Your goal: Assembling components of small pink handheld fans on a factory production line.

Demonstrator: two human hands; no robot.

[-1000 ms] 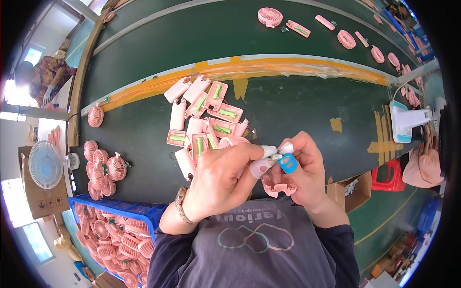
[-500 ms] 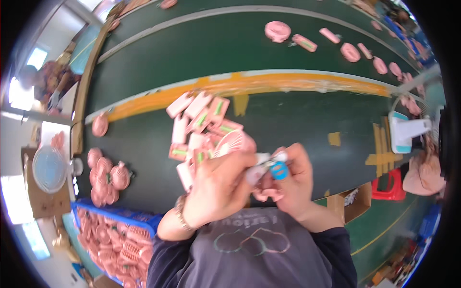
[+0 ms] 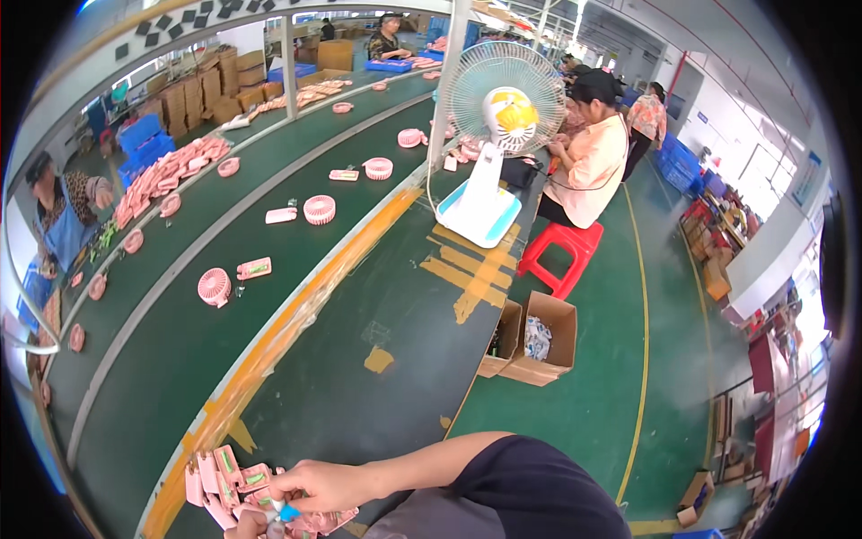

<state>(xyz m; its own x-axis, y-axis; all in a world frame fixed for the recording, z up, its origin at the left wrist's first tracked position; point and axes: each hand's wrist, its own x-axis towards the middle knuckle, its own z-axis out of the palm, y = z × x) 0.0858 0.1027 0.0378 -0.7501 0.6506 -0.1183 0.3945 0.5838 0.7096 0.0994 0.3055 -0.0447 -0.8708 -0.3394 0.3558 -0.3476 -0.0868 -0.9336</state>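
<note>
At the bottom left, my right hand (image 3: 319,485) is closed, its fingertips drawn together over the pile. My left hand (image 3: 248,526) meets it from below, also closed and cut off by the lower edge. A small blue and white piece (image 3: 287,512) shows at the fingertips; its kind and how each hand grips it are hidden. Around and under the hands lies a pile of pink plastic casings (image 3: 208,474), some with a green strip inside.
Pink round fan heads (image 3: 215,287) and pink casings (image 3: 255,268) lie on the green conveyor belt (image 3: 359,242) beyond a taped ledge (image 3: 296,314). A standing fan (image 3: 485,193) occupies the bench's far end. Cardboard boxes (image 3: 548,346) and a red stool (image 3: 566,256) stand right, near a seated co-worker (image 3: 593,166).
The view has swung right and up, so my hands and the pile now sit at the bottom left. Both hands stay together over the pile; the blue bin has left the picture.
</note>
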